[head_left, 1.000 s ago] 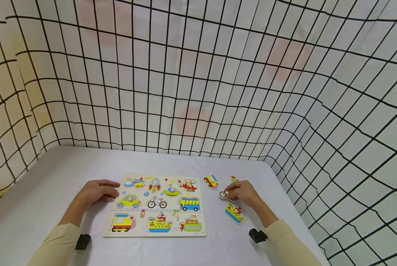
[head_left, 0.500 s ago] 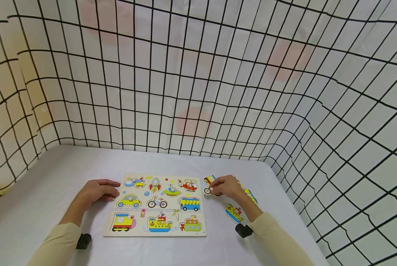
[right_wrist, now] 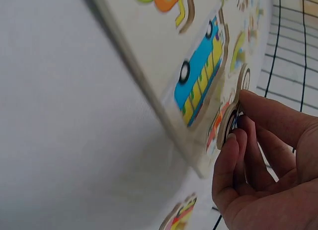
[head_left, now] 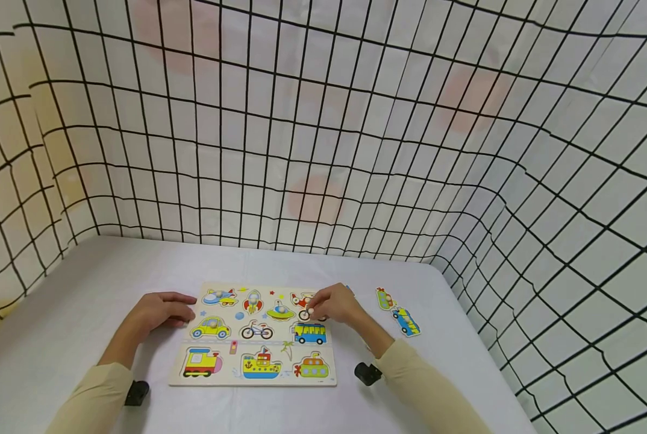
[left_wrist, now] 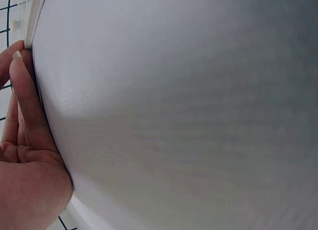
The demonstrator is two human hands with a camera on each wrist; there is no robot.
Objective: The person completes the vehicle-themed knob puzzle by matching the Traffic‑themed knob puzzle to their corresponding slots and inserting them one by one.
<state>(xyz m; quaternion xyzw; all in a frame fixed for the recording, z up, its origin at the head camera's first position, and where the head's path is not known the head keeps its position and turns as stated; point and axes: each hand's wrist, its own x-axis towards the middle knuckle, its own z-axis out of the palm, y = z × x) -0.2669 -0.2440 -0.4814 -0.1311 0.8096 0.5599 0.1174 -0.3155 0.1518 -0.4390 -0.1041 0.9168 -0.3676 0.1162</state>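
Observation:
My right hand (head_left: 337, 301) pinches a bicycle puzzle piece (head_left: 304, 314) over the upper right of a wooden vehicle puzzle board (head_left: 228, 381). In the right wrist view, thumb and fingertips hold the bicycle piece (right_wrist: 231, 118) on edge, close over the board near the pictured bus (right_wrist: 201, 66). The printed bicycle outline (head_left: 256, 330) lies mid-board, left of this hand. Relaxed, my left hand (head_left: 158, 313) rests on the table with its fingertips at the board's left edge. The left wrist view shows the fingers (left_wrist: 27, 96) extended beside the board's side.
Right of the board lie a submarine piece (head_left: 385, 298) and a bus piece (head_left: 406, 321). A train piece (head_left: 350, 290) is mostly hidden behind my right hand; the ship piece is nearly covered by the forearm. A black grid (head_left: 269, 150) over white cloth surrounds the table's back and sides.
My right hand has carried the bicycle piece leftward from the loose pieces, past the train piece, to over the board's upper right. The left hand has stayed in place.

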